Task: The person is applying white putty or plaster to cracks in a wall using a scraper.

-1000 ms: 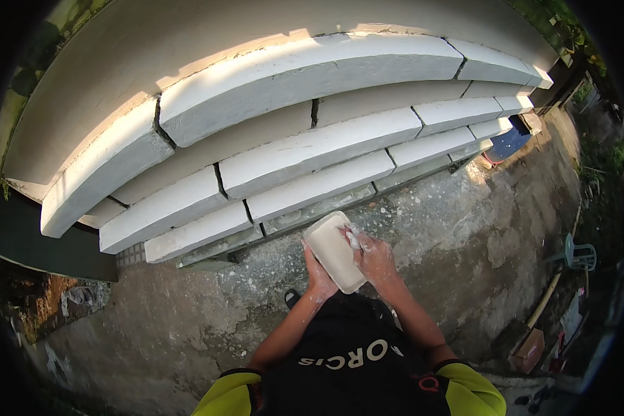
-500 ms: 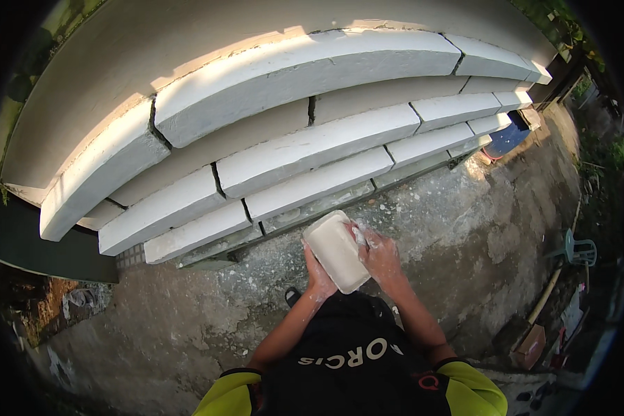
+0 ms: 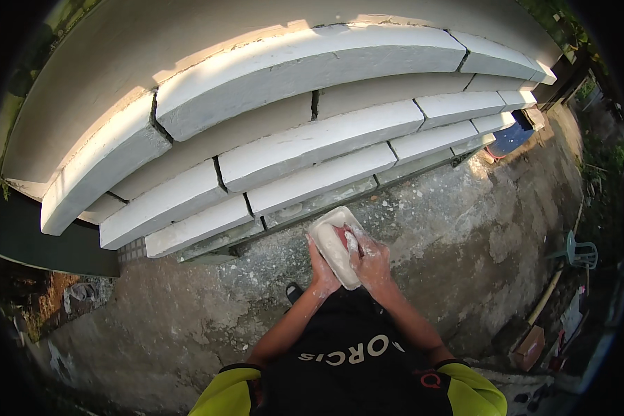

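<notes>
We hold a pale, plaster-coated block (image 3: 334,248) in front of our chest, just above the rough concrete floor (image 3: 430,222). Our left hand (image 3: 322,274) grips its near left edge from below, fingers wrapped around it. Our right hand (image 3: 371,260) lies on the block's right side, its whitened fingers (image 3: 353,241) pressed on the top face, where a reddish patch shows. Just beyond the block, rows of white wall blocks (image 3: 305,149) run left to right. Far right, a blue container (image 3: 509,139) stands by the wall.
</notes>
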Tool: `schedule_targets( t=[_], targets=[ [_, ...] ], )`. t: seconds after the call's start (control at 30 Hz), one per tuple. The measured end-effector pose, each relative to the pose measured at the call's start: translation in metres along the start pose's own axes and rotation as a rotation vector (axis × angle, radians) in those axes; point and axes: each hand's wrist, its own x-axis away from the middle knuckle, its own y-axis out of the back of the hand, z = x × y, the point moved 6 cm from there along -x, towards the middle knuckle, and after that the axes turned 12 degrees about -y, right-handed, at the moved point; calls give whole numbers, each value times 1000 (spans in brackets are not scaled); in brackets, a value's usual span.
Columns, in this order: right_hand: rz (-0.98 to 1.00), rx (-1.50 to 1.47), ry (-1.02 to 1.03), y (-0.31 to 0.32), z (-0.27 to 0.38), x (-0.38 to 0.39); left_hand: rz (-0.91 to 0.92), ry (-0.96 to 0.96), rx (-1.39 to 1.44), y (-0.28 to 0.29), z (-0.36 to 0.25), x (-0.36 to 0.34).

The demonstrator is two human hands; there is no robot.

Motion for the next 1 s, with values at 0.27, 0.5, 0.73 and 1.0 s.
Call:
schedule_targets(
  t=[0.27,0.5,0.73,1.0],
  targets=[
    [154,8,-4,-9,5,2,64,-11,-35,13,4,-6],
    [-17,139,-78,26,-8,-22,123,54,108,-23,-1,5],
    [64,65,-155,0,-4,0,70,6,-5,8,7,-4],
    [84,39,-126,13,3,-4,58,8,-35,11,6,-3]
  ],
)
